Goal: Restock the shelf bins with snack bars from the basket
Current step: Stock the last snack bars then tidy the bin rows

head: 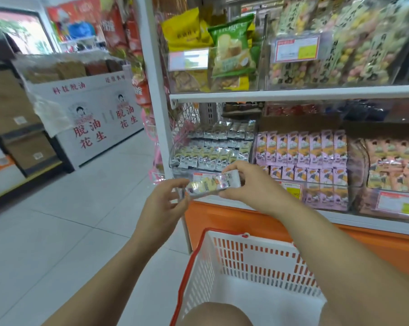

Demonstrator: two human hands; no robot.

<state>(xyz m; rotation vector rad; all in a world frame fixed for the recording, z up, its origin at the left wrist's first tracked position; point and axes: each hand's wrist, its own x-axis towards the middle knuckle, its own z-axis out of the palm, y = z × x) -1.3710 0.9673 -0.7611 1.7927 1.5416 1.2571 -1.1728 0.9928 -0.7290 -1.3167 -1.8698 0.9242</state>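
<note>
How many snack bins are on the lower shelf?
3: the left bin of silver bars, the middle bin of pink bars, the right bin of peach bars. More may lie beyond the frame.

Pale tiled floor, stacked cardboard boxes, daylit window behind.

To your left you have a white display stand with red lettering, and brown cardboard boxes stacked just beside it
</note>
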